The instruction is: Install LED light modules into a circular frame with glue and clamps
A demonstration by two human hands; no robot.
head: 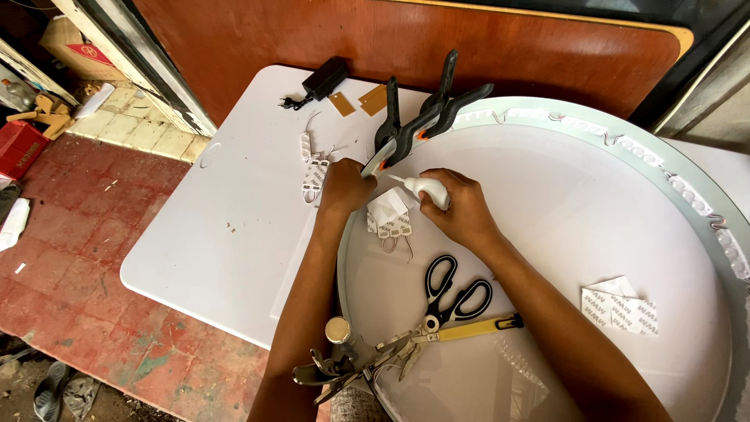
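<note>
Left hand (344, 186) at the rim of a round white disc (562, 258), fingers curled together against the rim just below a black clamp (398, 133); whether anything is pinched between them cannot be told. Right hand (461, 207) just right of it, fingers clamped on a small white glue bottle (426, 190), nozzle aimed left toward the left fingers and the rim. Between and just below both sets of fingers, a white LED module strip (391, 219) lying on the disc, a wire loop trailing from it. More modules (314, 173) left of the left fingers, on the white worktop (226, 227). Second black clamp (449, 98) above the right fingers, gripping the same rim. Further modules with wire running round the disc's edge, up and far right of the right fingers. Below the right wrist, black-handled scissors (453, 293), then a yellow utility knife (469, 328); lower still, by the left forearm, metal pliers (344, 363). Backing-paper scraps (621, 309) well right of the right arm. Black adapter (320, 82) and two tan cards (359, 101) beyond the left fingers, at the worktop's far edge. No container holding anything visible.
</note>
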